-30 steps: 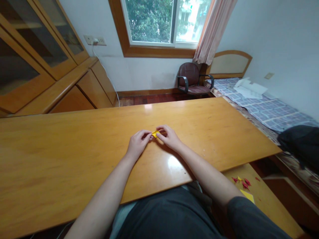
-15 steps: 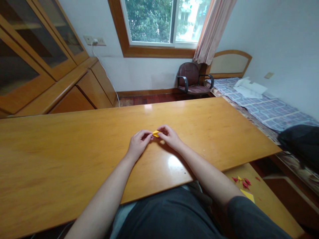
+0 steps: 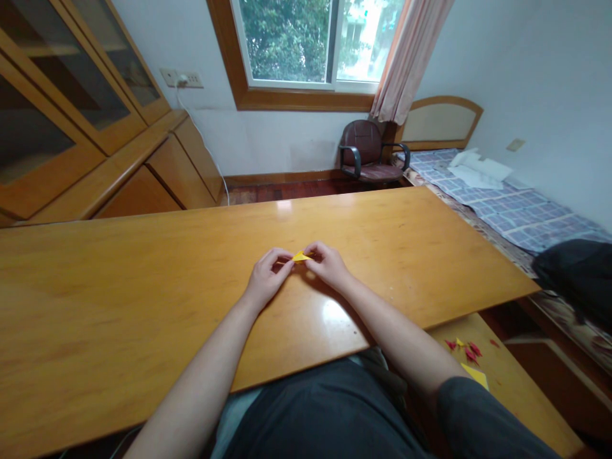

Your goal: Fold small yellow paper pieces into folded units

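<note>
A small piece of folded yellow paper is held just above the wooden table, between my two hands. My left hand pinches its left end with thumb and fingertips. On the other side, my right hand is closed on the right end, its thumb near the paper's lower edge. The paper comes to a point on the right; its finer folds are too small to make out.
On a lower wooden surface at the right lie several small red folded paper pieces, a small yellow one and a yellow sheet. Beyond the table stand a chair and a bed with a black bag.
My right fingers have shifted slightly on the yellow paper, and more of its pointed right part shows now. My left hand has barely moved.
</note>
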A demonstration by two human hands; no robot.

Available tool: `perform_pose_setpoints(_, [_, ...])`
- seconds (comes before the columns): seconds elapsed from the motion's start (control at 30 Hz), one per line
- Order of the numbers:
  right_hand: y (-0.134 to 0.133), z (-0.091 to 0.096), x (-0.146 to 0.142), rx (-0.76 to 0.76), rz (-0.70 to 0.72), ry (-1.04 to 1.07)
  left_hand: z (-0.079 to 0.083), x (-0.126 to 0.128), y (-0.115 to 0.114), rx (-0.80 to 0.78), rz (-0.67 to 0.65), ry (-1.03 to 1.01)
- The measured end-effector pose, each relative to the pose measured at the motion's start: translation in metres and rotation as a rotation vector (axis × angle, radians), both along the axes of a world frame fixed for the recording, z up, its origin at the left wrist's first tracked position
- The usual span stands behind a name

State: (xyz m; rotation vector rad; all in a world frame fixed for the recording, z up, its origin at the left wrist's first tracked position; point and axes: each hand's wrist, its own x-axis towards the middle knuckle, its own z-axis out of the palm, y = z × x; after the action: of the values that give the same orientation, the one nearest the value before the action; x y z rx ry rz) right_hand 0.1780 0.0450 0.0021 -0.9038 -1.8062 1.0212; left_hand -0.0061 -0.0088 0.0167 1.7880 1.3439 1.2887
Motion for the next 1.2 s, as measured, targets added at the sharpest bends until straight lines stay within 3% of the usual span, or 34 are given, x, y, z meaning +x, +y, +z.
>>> perform_pose_setpoints(0.53, [-0.003, 0.006, 0.003, 0.283, 0.056, -0.070, -0.001, -0.002, -0.001, 0.034, -0.023, 0.112])
perform_pose_setpoints(0.83, [-0.008, 0.013, 0.005, 0.355, 0.062, -0.063, -0.001, -0.003, -0.002, 0.002, -0.008, 0.026])
perform_pose_setpoints(1.2, [-0.010, 0.014, 0.006, 0.389, 0.086, -0.084, -0.001, -0.003, -0.002, 0.035, -0.027, 0.074])
